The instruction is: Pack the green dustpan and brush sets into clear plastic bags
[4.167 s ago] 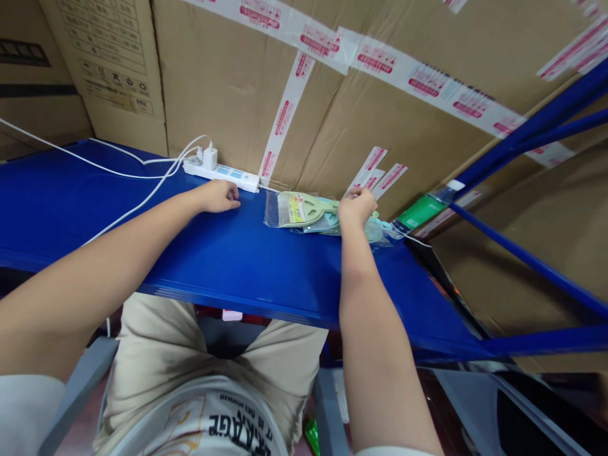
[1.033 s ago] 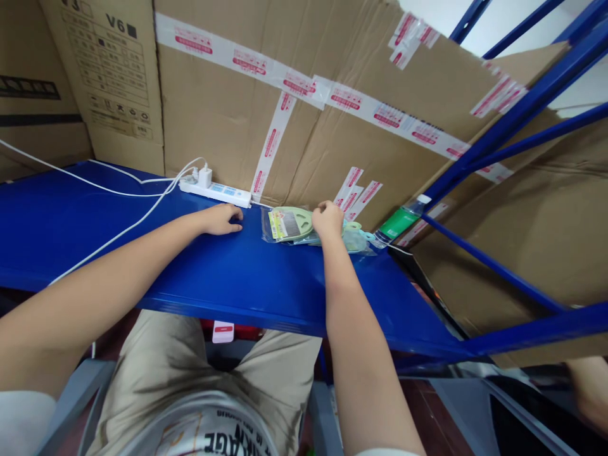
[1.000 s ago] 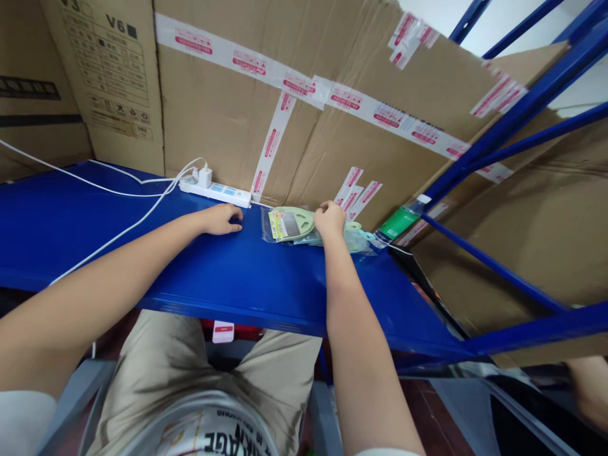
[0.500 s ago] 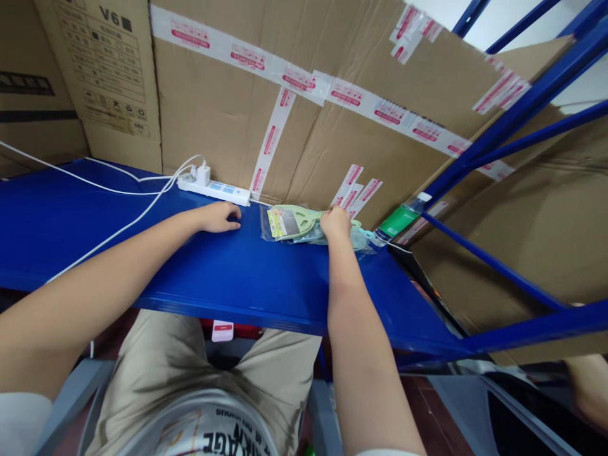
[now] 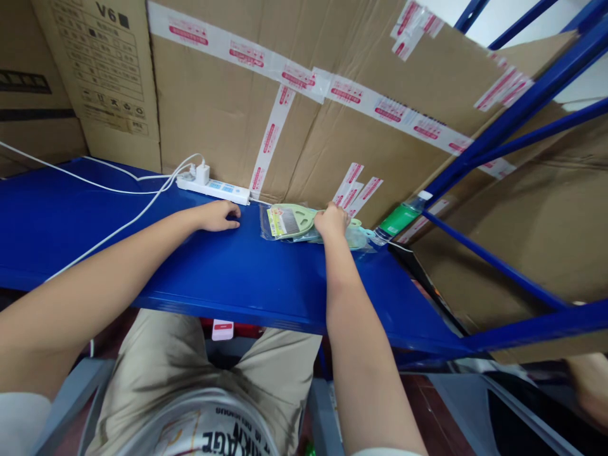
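Observation:
My right hand [image 5: 332,221] is closed around the handle of a pale green hand brush [image 5: 305,218] in clear plastic packaging with a yellow label. Grey bristles show at its left end. Under and beside it lie more packaged pieces in green and light blue, partly covered by my hand; a light blue handle loop [image 5: 366,233] sticks out to the right. My left hand [image 5: 221,216] rests on the blue shelf top [image 5: 228,266], thumb apart from loosely bent fingers, holding nothing. It lies just in front of the white power strip [image 5: 213,189].
A green-labelled bottle [image 5: 400,218] leans at the right by the blue metal frame [image 5: 503,136]. Taped cardboard [image 5: 213,107] walls off the back. White cables [image 5: 137,218] cross the left side. A phone-like pink-white object [image 5: 223,330] sits below the edge. Part of another person shows far right.
My right hand has shifted slightly left along the brush handle, still closed on it. My left hand stays where it was.

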The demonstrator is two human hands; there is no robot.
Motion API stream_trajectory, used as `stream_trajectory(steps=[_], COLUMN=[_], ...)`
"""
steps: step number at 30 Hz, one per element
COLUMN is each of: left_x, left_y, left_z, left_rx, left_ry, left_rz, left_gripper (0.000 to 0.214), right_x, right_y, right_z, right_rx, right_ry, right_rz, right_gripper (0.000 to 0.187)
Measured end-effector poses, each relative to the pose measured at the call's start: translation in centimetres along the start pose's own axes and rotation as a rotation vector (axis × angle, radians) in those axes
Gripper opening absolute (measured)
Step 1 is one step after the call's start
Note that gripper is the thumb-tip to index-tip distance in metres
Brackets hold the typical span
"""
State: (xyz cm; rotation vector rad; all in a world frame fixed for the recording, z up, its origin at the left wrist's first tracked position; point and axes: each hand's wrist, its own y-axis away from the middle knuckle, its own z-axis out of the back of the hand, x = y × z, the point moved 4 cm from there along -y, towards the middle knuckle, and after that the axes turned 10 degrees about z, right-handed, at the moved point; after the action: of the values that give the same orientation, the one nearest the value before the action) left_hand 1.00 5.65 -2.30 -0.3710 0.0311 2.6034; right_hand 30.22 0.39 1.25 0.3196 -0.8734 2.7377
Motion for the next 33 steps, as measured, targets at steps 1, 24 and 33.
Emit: stream_trajectory(steps=[1, 24, 33], left_x=[0.0, -0.1, -0.3], left_y=[0.0, 0.4, 0.5], left_z=[0.0, 0.3, 0.4], left_rx=[0.004, 0.009, 0.018], left_ry=[-0.003, -0.010, 0.001], left_rz=[0.005, 0.014, 0.034], left_gripper=[0.045, 0.045, 0.045], right_x=[0.1, -1.1, 0.1], right_y=[0.0, -0.3, 0.1], right_z=[0.0, -0.6, 0.7], right_rx=[0.007, -0.023, -0.022], right_ry=[0.011, -0.020, 0.016], right_rz=[-0.001, -0.047, -0.056], right_gripper=[0.033, 0.033, 0.027])
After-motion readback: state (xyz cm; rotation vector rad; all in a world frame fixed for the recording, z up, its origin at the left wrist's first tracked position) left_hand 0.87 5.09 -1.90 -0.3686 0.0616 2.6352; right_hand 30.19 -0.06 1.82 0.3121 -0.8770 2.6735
